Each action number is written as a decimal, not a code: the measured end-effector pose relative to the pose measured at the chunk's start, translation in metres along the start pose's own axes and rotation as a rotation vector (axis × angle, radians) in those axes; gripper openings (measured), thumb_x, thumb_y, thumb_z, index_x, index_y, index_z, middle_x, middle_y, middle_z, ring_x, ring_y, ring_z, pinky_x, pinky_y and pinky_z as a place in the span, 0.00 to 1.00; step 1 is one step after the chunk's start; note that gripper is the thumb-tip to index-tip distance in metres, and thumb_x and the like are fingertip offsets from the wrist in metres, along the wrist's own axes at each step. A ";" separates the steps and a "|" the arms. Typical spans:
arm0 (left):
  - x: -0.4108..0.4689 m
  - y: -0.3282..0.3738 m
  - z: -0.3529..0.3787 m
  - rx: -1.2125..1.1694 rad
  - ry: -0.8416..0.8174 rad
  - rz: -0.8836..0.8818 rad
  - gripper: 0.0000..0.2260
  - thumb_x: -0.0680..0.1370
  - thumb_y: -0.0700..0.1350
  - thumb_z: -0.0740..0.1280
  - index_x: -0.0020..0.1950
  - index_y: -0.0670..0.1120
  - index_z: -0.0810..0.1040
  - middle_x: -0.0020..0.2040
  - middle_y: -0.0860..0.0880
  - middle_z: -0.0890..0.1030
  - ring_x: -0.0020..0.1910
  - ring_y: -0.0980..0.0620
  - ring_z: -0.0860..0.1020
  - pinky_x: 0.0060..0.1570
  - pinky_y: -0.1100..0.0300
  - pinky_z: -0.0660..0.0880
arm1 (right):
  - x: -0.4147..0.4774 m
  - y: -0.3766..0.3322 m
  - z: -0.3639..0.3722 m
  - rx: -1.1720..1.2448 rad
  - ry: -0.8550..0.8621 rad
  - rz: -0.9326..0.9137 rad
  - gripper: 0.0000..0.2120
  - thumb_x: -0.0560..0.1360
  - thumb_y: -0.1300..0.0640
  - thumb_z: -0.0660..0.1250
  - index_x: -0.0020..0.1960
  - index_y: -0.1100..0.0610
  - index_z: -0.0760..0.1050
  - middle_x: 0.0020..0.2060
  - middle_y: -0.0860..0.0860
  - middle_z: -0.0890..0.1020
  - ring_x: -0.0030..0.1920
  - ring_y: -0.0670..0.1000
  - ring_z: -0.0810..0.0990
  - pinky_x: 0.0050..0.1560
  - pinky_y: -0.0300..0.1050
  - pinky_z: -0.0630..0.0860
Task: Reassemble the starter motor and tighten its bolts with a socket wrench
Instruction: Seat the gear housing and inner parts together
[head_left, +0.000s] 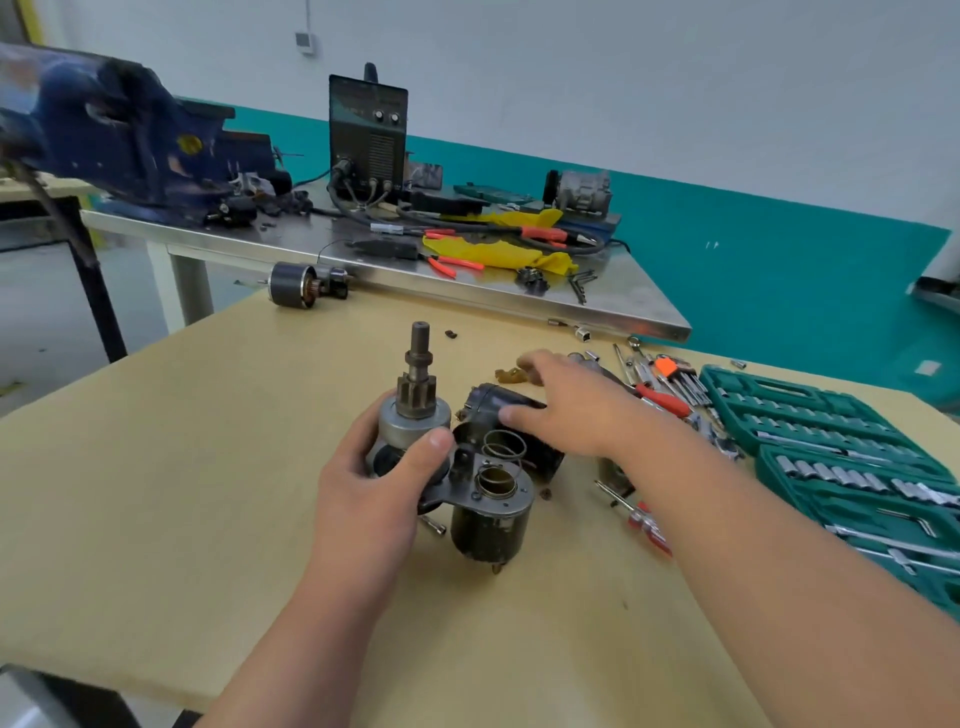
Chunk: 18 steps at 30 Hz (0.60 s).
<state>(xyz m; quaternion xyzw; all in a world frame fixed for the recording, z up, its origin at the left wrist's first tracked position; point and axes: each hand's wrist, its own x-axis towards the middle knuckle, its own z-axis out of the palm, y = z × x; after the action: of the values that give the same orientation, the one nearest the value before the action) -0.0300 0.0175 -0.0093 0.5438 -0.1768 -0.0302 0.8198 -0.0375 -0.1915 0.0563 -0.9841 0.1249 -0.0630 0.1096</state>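
The starter motor's drive assembly (415, 415), a grey clutch drum with a pinion gear and shaft pointing up, stands at the middle of the wooden table (156, 493). My left hand (374, 483) grips it from the left, thumb across its front. Attached at its right is the dark solenoid cylinder (488, 514) with a brass bore and a spring (501, 449) on top. Behind lies a black housing (498, 402). My right hand (566, 410) reaches over that housing with fingers stretched out, thumb touching it, holding nothing.
An open green socket set case (841, 457) lies at the right, with loose sockets, hex keys and a red-handled tool (665, 400) beside it. A red screwdriver (644, 525) lies under my right forearm. Another motor body (296, 285) sits at the table's far edge. Behind stands a cluttered steel bench (597, 306).
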 end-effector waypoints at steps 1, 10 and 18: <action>0.000 0.000 -0.002 -0.002 0.015 -0.001 0.15 0.67 0.50 0.73 0.53 0.61 0.83 0.47 0.52 0.86 0.46 0.53 0.85 0.38 0.67 0.79 | 0.013 -0.008 0.005 -0.052 -0.091 -0.022 0.38 0.73 0.33 0.62 0.76 0.49 0.56 0.72 0.52 0.67 0.67 0.55 0.71 0.64 0.53 0.71; -0.002 -0.004 -0.008 0.030 0.048 0.008 0.24 0.61 0.59 0.73 0.57 0.61 0.81 0.50 0.53 0.85 0.49 0.54 0.84 0.44 0.61 0.81 | 0.022 0.003 0.007 -0.232 -0.339 -0.144 0.44 0.71 0.36 0.65 0.77 0.43 0.44 0.75 0.52 0.60 0.66 0.56 0.71 0.62 0.50 0.69; -0.002 -0.001 -0.008 0.026 0.058 -0.015 0.22 0.62 0.59 0.72 0.56 0.60 0.82 0.49 0.53 0.85 0.49 0.53 0.84 0.43 0.63 0.79 | 0.001 0.029 0.010 -0.344 -0.100 0.002 0.30 0.79 0.45 0.59 0.76 0.50 0.52 0.70 0.55 0.69 0.65 0.58 0.72 0.63 0.55 0.69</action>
<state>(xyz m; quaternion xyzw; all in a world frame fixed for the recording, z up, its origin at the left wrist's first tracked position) -0.0292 0.0246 -0.0137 0.5563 -0.1494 -0.0184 0.8172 -0.0416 -0.2169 0.0401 -0.9901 0.1290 0.0084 -0.0541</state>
